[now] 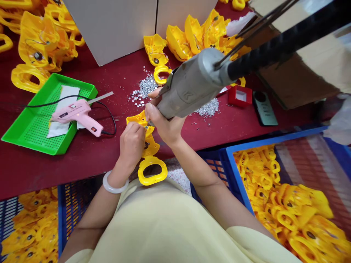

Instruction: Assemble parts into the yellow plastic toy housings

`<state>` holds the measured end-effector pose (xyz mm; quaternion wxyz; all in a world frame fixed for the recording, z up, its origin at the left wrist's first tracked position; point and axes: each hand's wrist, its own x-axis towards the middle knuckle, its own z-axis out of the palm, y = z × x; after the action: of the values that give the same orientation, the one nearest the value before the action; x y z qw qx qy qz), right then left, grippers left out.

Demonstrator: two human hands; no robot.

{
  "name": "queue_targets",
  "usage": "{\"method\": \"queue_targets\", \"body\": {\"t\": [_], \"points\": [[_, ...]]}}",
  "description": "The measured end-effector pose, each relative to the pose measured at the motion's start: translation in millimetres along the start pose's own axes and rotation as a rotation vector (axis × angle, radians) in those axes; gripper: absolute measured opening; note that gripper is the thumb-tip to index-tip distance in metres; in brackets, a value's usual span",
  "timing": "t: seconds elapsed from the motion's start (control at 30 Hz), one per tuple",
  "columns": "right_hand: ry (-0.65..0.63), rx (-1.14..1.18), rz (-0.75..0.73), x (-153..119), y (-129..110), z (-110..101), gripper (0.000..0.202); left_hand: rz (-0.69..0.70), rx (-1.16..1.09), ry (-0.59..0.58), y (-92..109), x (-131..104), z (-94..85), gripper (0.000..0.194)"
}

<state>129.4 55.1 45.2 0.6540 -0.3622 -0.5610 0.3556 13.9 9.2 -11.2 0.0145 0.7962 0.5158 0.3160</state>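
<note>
My left hand (132, 142) is closed on a yellow plastic part (152, 145) at the table's front edge. A yellow loop-shaped handle (141, 178) on that part hangs toward my lap. In my right hand (168, 128) is a grey power screwdriver (189, 86), tilted, with a black cable running to the upper right. Its lower end is close to the yellow part, beside my left fingertips; the tip itself is hidden. Small silver washers (148, 86) lie in a pile behind my hands. A pile of small screws (208, 108) lies to the right of the screwdriver.
On the red table (109, 160), a pink glue gun (79, 113) rests across a green tray (59, 146). More yellow parts (178, 40) stand at the back. A red box (240, 95) and a phone (265, 109) are at the right. Blue crates (241, 182) of yellow parts flank me.
</note>
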Motion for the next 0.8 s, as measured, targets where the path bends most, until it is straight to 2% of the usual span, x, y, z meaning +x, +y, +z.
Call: {"method": "queue_targets", "body": {"t": [0.1, 0.27, 0.4, 0.57, 0.8], "points": [[0.048, 0.091, -0.058, 0.2, -0.5, 1.3, 0.017, -0.001, 0.017, 0.0, 0.8, 0.8, 0.2, 0.027], [0.035, 0.072, -0.035, 0.4, 0.0, 2.2, 0.021, 0.0, 0.016, -0.005, 2.5, 2.3, -0.5, 0.031], [0.058, 0.124, -0.049, 0.3, -1.7, 2.5, 0.015, -0.005, -0.002, -0.005, 2.2, 2.7, -0.6, 0.033], [0.052, 0.048, -0.02, -0.4, -0.2, 3.0, 0.015, 0.007, 0.027, -0.01, 1.1, 2.9, -0.6, 0.032], [0.065, 0.064, -0.032, -0.9, 2.6, 4.4, 0.014, 0.019, 0.053, -0.01, 1.6, 3.3, -1.7, 0.031]]}}
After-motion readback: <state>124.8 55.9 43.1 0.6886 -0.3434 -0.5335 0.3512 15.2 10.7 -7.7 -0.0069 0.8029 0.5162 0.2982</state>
